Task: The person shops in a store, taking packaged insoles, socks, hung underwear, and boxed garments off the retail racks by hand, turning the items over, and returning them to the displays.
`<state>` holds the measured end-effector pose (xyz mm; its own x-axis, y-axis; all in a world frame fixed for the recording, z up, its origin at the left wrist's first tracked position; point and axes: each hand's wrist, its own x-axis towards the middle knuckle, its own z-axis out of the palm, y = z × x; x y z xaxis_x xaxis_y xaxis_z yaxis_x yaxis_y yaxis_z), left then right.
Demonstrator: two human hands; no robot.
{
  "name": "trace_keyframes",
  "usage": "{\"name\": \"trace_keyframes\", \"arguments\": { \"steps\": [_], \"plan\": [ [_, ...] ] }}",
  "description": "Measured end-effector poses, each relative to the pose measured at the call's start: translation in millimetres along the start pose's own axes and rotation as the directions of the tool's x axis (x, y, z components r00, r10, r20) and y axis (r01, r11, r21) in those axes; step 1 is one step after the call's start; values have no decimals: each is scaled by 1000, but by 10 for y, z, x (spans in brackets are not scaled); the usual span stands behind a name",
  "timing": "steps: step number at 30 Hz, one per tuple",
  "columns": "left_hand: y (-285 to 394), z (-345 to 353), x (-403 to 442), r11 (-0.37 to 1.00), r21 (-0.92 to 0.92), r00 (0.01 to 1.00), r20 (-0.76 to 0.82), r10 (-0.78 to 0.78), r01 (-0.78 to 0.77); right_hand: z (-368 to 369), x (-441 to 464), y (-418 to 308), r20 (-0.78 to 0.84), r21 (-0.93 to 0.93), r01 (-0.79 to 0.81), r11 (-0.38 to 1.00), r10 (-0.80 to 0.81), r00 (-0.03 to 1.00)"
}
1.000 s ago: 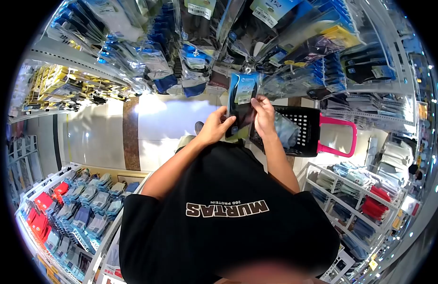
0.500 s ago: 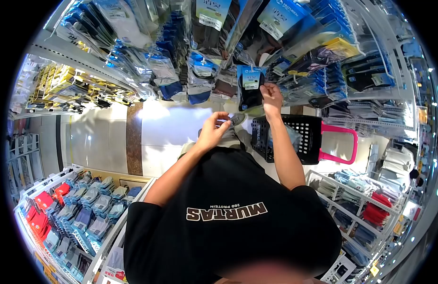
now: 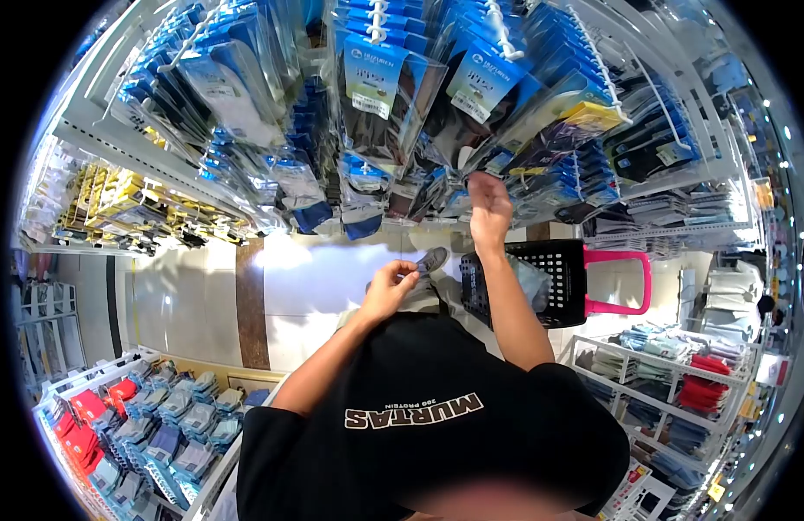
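Fingers of the left hand (image 3: 388, 293) curled loosely, half open. Beyond, the right hand (image 3: 490, 214) rose beside blue-topped clear plastic packets (image 3: 477, 84) hanging on white hooks (image 3: 507, 45); whether its blurred fingers pinched one, I couldn't tell.

From my remote seat I see a shop, a clothing aisle by its look; clear packets (image 3: 367, 82) with blue cards hang in dense rows from white hooks (image 3: 510, 45), and barcode labels (image 3: 370, 105) show on the front ones; yellow packs (image 3: 124, 208) crowd a rack at left; folded garments (image 3: 163, 441) fill a nearer display; a black shopping basket (image 3: 575, 282) with a pink handle (image 3: 645, 282) sits over pale floor tiles (image 3: 189, 304).
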<state>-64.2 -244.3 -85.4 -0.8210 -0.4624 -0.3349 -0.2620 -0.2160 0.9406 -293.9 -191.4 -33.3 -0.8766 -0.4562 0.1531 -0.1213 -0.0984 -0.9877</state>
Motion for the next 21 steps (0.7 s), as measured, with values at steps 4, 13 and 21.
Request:
{"name": "trace_keyframes", "arguments": {
  "steps": [4,13,21],
  "plan": [
    [59,34,-10,1000,19,998,63,0,-2,236,127,-808,-62,98,266,959,-261,963],
    [-44,-7,21,996,-85,999,21,34,-33,456,330,-1110,163,164,148,975,-175,971],
    [94,-42,-66,986,-161,997,-68,28,-39,236,102,-1241,64,84,312,946,-317,946]
  ]
}}
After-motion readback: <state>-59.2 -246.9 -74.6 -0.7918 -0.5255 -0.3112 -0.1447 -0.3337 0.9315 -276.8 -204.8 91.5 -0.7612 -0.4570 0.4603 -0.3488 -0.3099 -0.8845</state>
